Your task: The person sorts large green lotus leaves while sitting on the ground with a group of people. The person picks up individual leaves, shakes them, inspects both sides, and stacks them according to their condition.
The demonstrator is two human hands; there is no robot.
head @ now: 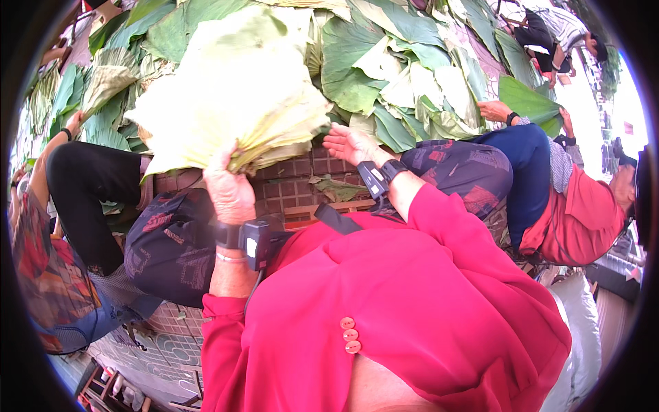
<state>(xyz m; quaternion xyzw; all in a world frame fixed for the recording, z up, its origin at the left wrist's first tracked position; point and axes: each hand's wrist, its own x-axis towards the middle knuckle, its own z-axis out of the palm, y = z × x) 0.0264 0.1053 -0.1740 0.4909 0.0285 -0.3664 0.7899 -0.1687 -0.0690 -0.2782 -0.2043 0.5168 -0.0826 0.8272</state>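
Note:
My left hand (230, 188) grips the gathered stem end of a stack of large, pale, dried lotus leaves (231, 98), which fans out above it, overexposed in the middle. Just right of the stack's lower edge is my right hand (351, 144), palm turned up, fingers extended and holding nothing. Beyond both hands lies a broad heap of green and yellowed lotus leaves (355, 67). A loose leaf piece (340, 189) rests on the red tiled paving between my knees.
Co-workers sit close on both sides; the right one's hands hold a green leaf (527, 103). At the left, another's hand (74, 123) holds a folded leaf. A person bends at the upper right. A wooden stool edge (329, 208) shows below me, and a white sack (579, 319) lies lower right.

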